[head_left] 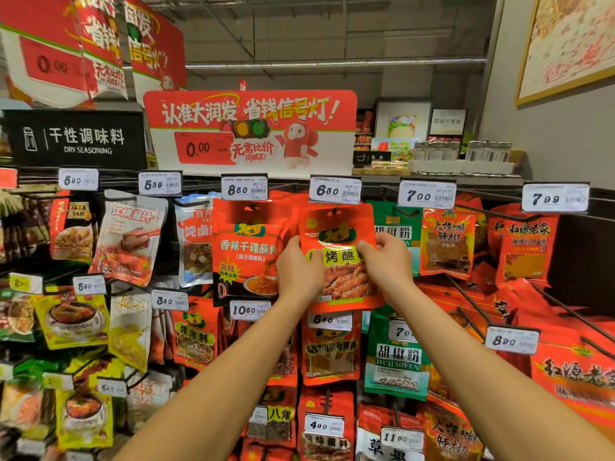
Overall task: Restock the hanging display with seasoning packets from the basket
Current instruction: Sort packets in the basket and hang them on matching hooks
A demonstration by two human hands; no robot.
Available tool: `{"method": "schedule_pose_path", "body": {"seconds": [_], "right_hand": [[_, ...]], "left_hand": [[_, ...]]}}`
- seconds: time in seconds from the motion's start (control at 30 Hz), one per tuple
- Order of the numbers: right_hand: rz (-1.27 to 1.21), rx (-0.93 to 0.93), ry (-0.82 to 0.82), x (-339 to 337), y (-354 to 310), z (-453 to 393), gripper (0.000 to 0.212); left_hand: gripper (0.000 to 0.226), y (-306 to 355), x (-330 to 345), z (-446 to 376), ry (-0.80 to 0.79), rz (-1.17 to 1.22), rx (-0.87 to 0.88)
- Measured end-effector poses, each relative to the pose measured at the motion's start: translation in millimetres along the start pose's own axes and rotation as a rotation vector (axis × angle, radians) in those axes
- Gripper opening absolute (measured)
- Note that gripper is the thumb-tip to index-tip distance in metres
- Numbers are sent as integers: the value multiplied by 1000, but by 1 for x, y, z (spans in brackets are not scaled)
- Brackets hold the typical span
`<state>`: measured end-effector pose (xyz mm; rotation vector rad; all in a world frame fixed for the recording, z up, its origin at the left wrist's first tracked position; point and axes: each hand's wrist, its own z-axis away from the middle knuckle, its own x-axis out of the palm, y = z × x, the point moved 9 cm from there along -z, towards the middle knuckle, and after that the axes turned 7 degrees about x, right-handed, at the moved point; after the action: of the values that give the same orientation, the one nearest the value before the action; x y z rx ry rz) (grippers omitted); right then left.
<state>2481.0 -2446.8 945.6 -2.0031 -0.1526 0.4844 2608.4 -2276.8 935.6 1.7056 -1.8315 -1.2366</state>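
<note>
Both hands pinch 1 red seasoning packet [339, 261] at its side edges, the left hand [299, 271] at 9 o'clock of it and the right hand [387, 261] at 3 o'clock, fingers curled over its front. Its punched top sits just under the 6.80 price tag [334, 190], on the hanging display [466, 287] crowded with other packets. At 9 o'clock of it hangs a red and black packet [248, 251] below an 8.50 tag [244, 188]; green pepper packets [396, 357] hang at 5 o'clock.
</note>
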Motion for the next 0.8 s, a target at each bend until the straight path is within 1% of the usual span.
{"method": "schedule_pose_path", "body": {"seconds": [0.1, 0.23, 0.37, 0.43, 0.53, 0.6, 0.63, 0.7, 0.73, 0.8], "right_hand": [[44, 57, 28, 6, 6, -15, 30], [81, 190, 18, 16, 17, -35, 26], [44, 300, -2, 23, 22, -48, 23], [76, 308, -17, 24, 20, -49, 20], [20, 296, -72, 23, 24, -42, 36], [-27, 272, -101, 16, 29, -30, 32], [-43, 255, -98, 11, 31, -24, 29], [-65, 214, -87, 2, 31, -16, 28], [-42, 188, -89, -2, 29, -13, 29], [54, 126, -73, -13, 28, -10, 24]], "left_hand": [[28, -9, 4, -15, 78, 75, -149], [28, -19, 14, -28, 114, 21, -285], [30, -17, 17, -37, 120, 8, -341], [31, -16, 17, -39, 108, -1, -339], [30, -18, 16, -35, 73, -11, -299], [28, -18, 15, -29, 48, -9, -247], [26, -16, 15, -26, 35, -3, -222], [18, -13, 14, -23, 14, 37, -184], [17, -12, 13, -21, 10, 62, -175], [17, -6, 9, -14, -1, 88, -157]]}}
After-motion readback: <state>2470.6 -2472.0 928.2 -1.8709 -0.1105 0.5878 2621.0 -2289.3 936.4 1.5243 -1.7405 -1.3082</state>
